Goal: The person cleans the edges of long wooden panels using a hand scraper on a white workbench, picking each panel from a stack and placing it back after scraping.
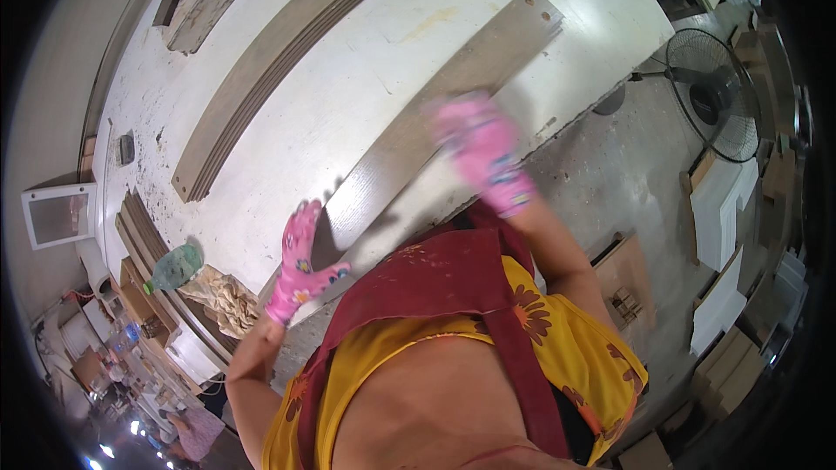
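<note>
A long grey-brown wooden board lies slantwise on the white worktable, with small holes at its far end. My left hand, in a pink flowered glove, is at the board's near end. Its thumb and fingers are spread around that end, and it looks open. Over the board's right edge, near the middle, is my right hand in a matching glove. Motion smears its fingers, so whether it holds anything cannot be made out.
Stacked similar boards lie farther left on the white table. A worn block sits at the far left. Left of me are a green plastic bottle and a crumpled cloth. A black fan stands to the right.
</note>
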Motion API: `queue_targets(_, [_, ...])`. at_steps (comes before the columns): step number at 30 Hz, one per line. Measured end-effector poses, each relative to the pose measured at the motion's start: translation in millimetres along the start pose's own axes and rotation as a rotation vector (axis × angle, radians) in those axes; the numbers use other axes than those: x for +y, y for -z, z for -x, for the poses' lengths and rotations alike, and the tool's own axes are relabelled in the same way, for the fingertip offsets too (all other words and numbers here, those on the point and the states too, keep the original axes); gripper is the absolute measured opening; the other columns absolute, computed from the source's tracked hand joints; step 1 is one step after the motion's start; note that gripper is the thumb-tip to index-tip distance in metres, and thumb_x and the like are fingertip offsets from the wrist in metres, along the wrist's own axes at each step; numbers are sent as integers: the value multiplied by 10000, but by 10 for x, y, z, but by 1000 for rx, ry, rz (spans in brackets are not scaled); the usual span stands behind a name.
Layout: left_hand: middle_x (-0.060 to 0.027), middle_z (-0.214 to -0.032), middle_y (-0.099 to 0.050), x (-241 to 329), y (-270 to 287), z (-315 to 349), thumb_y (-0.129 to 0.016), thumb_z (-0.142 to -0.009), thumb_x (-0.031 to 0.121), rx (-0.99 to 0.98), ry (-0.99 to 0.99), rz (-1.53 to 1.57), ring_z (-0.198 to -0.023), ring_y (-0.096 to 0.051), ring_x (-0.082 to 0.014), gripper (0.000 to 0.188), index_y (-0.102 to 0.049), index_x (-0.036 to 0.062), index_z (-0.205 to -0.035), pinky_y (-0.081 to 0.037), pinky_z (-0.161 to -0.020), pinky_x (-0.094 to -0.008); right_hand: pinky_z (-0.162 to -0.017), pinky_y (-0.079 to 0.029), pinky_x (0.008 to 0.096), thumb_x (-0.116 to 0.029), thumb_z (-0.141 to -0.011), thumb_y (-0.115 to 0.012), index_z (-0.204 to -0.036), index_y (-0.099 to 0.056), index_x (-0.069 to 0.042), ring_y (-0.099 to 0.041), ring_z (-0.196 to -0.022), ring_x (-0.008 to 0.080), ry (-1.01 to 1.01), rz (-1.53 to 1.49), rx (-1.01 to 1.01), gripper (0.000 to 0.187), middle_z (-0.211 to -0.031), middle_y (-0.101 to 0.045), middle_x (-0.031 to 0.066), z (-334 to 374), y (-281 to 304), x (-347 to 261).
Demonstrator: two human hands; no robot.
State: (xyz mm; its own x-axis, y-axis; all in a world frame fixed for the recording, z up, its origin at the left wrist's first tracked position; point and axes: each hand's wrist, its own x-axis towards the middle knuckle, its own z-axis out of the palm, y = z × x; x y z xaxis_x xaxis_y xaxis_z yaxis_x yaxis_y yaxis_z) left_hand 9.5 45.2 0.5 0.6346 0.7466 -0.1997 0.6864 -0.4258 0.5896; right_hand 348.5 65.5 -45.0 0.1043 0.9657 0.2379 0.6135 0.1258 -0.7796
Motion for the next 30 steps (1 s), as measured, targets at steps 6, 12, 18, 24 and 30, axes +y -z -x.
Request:
queue_targets(6, [-146, -1377, -397, -62, -322, 279, -779, -568, 190, 255, 31, -234, -1262, -381, -292, 933, -315, 33, -1362, -227, -1077, -466, -698, -511, 346, -156, -778, -515, -970, -585, -96, -596, -879, 215, 505, 509, -399, 213, -907, -586, 74, -75, -691, -348])
queue_targets(12, [-134, -1370, -412, -19, -394, 303, -778, -543, 127, 281, 89, -239, -1245, -400, -286, 931, -332, 38, -1355, -251, -1066, -459, -735, -486, 330, -173, -791, -539, -959, -624, -106, -595, -845, 252, -8, 688, 164, 200, -924, -625, 63, -1293, 1111, 1658])
queue_targets(18, [-124, -1381, -403, -9, -386, 337, -774, -558, 110, 307, 80, -217, -1271, -377, -270, 909, -336, 42, -1351, -260, -1059, -449, -733, -491, 333, -243, -862, -568, -1016, -655, -139, -618, -840, 241, -86, 591, 379, 205, -919, -617, 103, -1305, 1345, 1670])
queue_targets(24, [-107, -1378, -404, -14, -358, 334, -774, -564, 128, 308, 79, -223, -1240, -397, -271, 930, -314, 47, -1368, -261, -1064, -430, -694, -471, 359, -242, -886, -505, -897, -604, -113, -563, -773, 268, -26, 387, 254, 163, -839, -565, 112, -977, 732, 1457])
queue_targets(30, [-168, -1390, -372, -63, -336, 389, -701, -728, 322, 431, 38, 106, -1282, -359, -309, 863, -248, 38, -1406, -234, -1081, -426, -596, -482, 358, -215, -845, -509, -868, -544, -153, -543, -649, 187, 454, 616, -214, 75, -724, -503, 34, 319, -1075, -527])
